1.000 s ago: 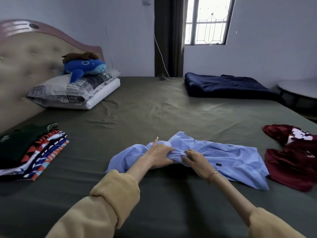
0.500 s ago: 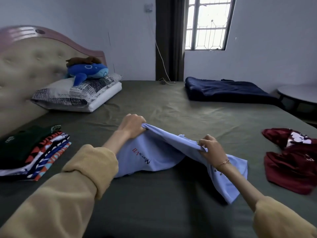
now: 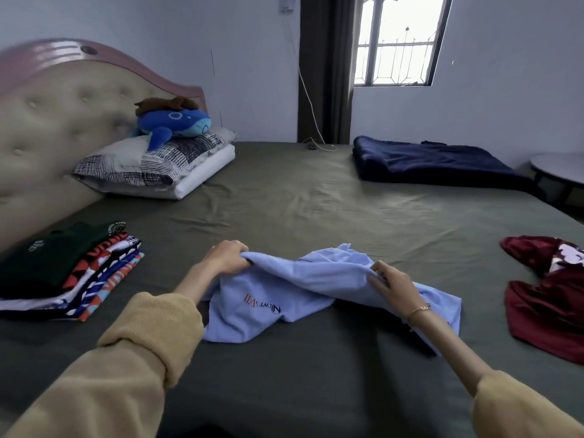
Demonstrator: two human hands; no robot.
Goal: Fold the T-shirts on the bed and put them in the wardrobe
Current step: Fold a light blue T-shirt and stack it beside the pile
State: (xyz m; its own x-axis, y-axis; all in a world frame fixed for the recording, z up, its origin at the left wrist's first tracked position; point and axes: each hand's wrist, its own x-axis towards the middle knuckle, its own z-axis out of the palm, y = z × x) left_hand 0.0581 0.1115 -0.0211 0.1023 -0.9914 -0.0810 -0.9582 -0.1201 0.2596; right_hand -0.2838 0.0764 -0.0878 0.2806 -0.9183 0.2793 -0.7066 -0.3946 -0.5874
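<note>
A light blue T-shirt point(image 3: 294, 298) with a small printed logo lies rumpled on the bed's dark olive sheet point(image 3: 316, 216) in front of me. My left hand point(image 3: 226, 257) grips its left edge, fingers curled over the cloth. My right hand point(image 3: 393, 284), with a bracelet at the wrist, pinches the right part of the shirt. The fabric sags between both hands and partly rests on the sheet. At the left stands a stack of folded T-shirts point(image 3: 69, 273), dark green on top. An unfolded dark red T-shirt point(image 3: 550, 295) lies at the right.
At the head of the bed, pillows point(image 3: 158, 165) carry a blue plush toy point(image 3: 173, 121). A folded navy blanket point(image 3: 436, 162) lies at the far right. A round table point(image 3: 559, 169) stands beside the bed, and a window is behind.
My hands lifted the blue shirt and spread it apart, then lowered it toward the sheet. The logo side now faces up. The camera view tilted slightly upward.
</note>
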